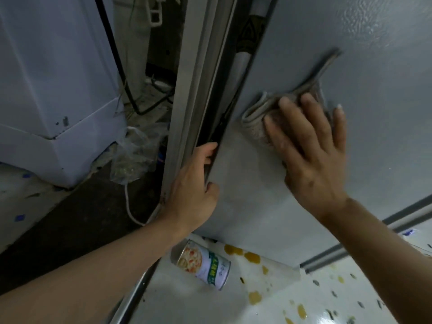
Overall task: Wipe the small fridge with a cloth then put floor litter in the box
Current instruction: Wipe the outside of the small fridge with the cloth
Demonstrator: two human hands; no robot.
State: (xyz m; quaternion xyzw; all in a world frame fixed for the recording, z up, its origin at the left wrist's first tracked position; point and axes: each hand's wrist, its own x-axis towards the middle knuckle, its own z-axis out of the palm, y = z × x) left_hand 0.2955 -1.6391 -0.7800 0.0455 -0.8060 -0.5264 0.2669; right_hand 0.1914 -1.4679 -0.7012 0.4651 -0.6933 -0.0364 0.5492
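While right hand (pixel 313 150) presses folded cloth (pixel 257 113) flat-fingered on fridge (pixel 350 54) side, left hand (pixel 194 181) grips door edge at 9 o'clock. Wiping underway. Can (pixel 202 265), probably litter, on floor (pixel 304 300) at 6 o'clock; box unseen.

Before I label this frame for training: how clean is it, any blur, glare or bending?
Head view: dim, bluish light; the right hand and cloth are smeared by motion; a soft sheen sits on the fridge door upper right; wide-angle bending curves the door edges; the can on the floor reads fairly sharp.
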